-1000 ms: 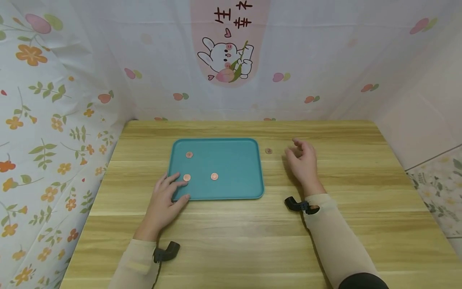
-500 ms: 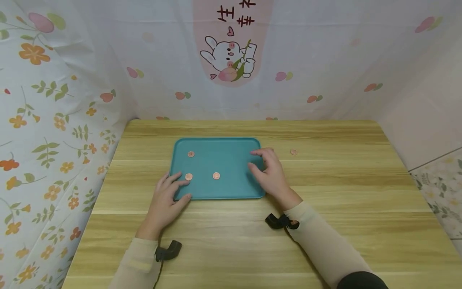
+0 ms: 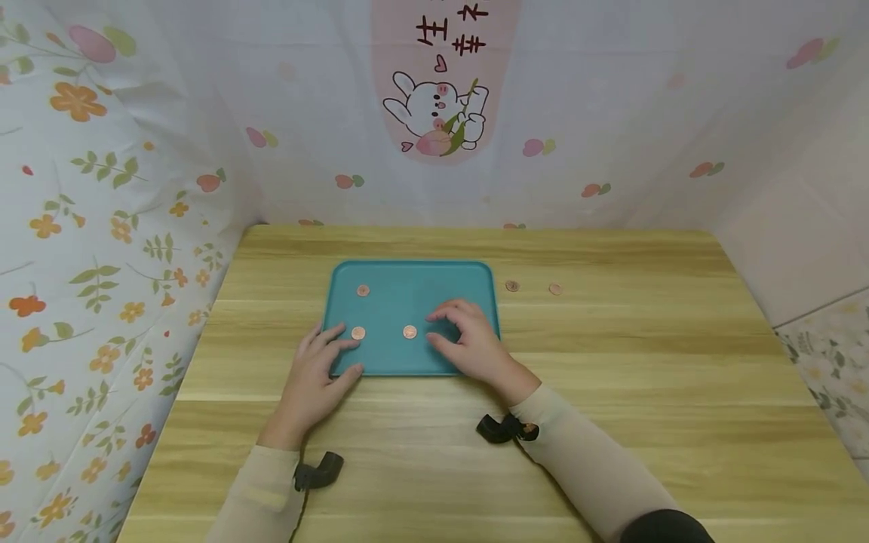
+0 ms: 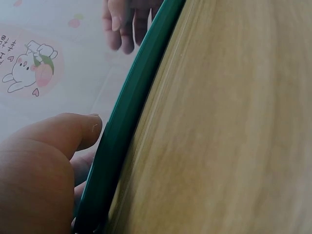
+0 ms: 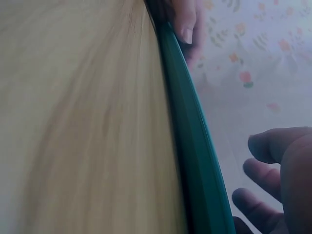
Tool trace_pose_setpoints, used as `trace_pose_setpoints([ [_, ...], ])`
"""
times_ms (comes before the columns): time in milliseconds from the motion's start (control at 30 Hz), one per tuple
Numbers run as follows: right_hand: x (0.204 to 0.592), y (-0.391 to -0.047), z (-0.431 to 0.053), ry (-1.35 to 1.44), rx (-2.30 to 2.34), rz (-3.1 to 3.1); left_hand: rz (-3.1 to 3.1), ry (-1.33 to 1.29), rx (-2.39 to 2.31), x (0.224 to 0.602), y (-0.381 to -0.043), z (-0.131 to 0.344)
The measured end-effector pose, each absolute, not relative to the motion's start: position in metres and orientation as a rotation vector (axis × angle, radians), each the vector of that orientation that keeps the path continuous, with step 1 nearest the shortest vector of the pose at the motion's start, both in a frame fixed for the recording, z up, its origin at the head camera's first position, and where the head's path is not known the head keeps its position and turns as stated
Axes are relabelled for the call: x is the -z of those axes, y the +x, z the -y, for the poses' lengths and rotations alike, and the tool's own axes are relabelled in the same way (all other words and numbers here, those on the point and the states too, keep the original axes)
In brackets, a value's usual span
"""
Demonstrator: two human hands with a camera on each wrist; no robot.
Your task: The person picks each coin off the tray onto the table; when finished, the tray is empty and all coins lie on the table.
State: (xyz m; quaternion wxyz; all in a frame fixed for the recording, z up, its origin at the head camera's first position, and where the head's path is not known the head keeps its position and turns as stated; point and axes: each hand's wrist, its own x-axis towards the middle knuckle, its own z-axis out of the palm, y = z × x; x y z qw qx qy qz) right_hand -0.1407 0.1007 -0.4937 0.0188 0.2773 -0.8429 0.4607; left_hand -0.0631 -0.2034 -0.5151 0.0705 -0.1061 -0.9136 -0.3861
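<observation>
The teal tray (image 3: 434, 362) lies on the wooden table, with three copper-coloured coins on it: one at the back left (image 3: 363, 290), one nearer the front (image 3: 357, 332) and one toward the middle (image 3: 409, 332). My left hand (image 3: 315, 388) rests at the tray's front left corner, fingers spread over the rim, a fingertip beside the front left coin. Over the tray's right half is my right hand (image 3: 471, 347), fingers loosely bent. Its thumb and fingers stand apart with nothing between them in the right wrist view, pointing toward the middle coin.
Two more coins lie on the table right of the tray, a darker one (image 3: 512, 286) near its rim and a copper one (image 3: 555, 289) farther right. A printed curtain (image 3: 577, 98) hangs behind the table, and a flowered one (image 3: 102, 226) at the left.
My right hand has moved left from the table beside the coins to over the tray, uncovering the two coins on the right. My left hand has stayed at the tray's corner.
</observation>
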Motion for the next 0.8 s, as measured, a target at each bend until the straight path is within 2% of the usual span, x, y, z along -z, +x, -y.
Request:
trace_pose_setpoints([
  [400,0.496,-0.143,-0.070,0.901,-1.113,2.807,2.752,-0.320,1.149,0.515,-0.065,0.202],
  [800,0.507,-0.146,-0.059,0.855,-1.025,2.791,2.750,-0.316,1.154,0.515,-0.063,0.203],
])
